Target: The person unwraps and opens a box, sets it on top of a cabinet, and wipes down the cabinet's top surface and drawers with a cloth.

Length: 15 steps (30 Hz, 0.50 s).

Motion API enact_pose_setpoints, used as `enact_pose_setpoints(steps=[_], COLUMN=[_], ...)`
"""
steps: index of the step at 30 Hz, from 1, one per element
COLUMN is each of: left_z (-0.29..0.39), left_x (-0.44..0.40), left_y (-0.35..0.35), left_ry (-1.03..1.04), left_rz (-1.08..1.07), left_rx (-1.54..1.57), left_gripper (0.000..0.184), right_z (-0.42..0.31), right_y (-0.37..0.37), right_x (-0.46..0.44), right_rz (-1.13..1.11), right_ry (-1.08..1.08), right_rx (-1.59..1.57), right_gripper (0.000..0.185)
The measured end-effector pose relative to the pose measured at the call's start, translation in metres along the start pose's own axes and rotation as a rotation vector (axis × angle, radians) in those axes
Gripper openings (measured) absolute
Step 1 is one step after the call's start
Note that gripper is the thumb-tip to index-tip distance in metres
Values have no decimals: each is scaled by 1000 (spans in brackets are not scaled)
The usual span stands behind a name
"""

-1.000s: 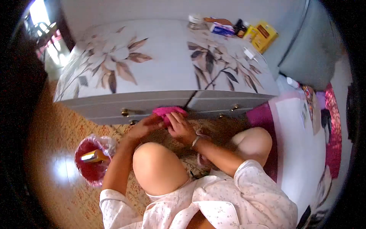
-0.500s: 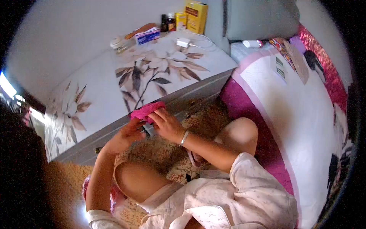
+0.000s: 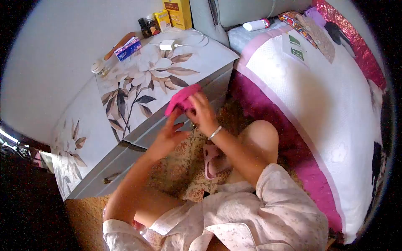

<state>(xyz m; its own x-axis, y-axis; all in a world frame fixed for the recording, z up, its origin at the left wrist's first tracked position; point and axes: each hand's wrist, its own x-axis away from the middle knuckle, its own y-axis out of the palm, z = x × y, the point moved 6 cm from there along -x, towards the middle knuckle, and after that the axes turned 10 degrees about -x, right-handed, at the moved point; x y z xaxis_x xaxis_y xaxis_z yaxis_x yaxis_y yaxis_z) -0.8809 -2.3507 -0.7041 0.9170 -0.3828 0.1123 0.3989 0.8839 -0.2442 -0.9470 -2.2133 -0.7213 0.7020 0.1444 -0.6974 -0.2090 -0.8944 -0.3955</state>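
Note:
A bright pink cloth [image 3: 183,98], folded or bunched, is held up at the front edge of the drawer cabinet. My right hand [image 3: 202,112], with a silver bracelet at the wrist, has its fingers closed over the cloth's right side. Just below the cloth is my left hand [image 3: 168,137], its fingers apart and one fingertip reaching the cloth's lower edge. Behind the cloth is the cabinet top's floral cover [image 3: 153,90].
On the cabinet stand a yellow box [image 3: 178,14], small dark bottles [image 3: 144,28], a blue tissue pack [image 3: 128,49], a glass jar [image 3: 98,67] and a white charger [image 3: 167,44] with its cable. A bed [image 3: 312,104] is at right. A pink slipper [image 3: 210,161] lies on the patterned floor.
Both hands and the cloth have moved up and to the right in view, while the camera has turned. The left hand has dropped lower relative to the cloth, its fingers more apart.

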Motion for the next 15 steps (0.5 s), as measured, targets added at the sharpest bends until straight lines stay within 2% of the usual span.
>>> enact_pose_setpoints(steps=[1, 3, 4, 6, 8, 10, 11, 12, 15], left_z=[-2, -5, -9, -35, -49, -59, -59, -59, -67], left_x=[-4, -7, -7, -3, 2, 4, 2, 1, -3], left_y=[4, 15, 19, 18, 16, 5, 0, -4, -2], left_ry=[11, 11, 13, -19, -46, -175, -173, -196, -241], left_rz=[-27, -34, -49, -35, -17, 30, 20, 26, 66], left_rx=[-30, 9, 44, 52, 67, 21, 17, 47, 113], left_gripper=[82, 81, 80, 80, 79, 78, 78, 78, 76], right_z=[11, 40, 51, 79, 66, 48, 28, 16, 35], right_y=[-5, -31, -40, -44, -22, 6, 13, 13, 6], right_x=[-3, -10, -12, -17, -10, 11, 12, 12, 10], right_rz=[88, 214, 350, 389, 258, -4, -16, -93, -29], right_ry=[34, 243, 228, 402, 399, 420, 314, 331, 274], right_rx=[35, 24, 101, 13, 40, 69, 46, -49, -79], right_gripper=[47, 57, 57, 57, 59, 66, 62, 58, 58])
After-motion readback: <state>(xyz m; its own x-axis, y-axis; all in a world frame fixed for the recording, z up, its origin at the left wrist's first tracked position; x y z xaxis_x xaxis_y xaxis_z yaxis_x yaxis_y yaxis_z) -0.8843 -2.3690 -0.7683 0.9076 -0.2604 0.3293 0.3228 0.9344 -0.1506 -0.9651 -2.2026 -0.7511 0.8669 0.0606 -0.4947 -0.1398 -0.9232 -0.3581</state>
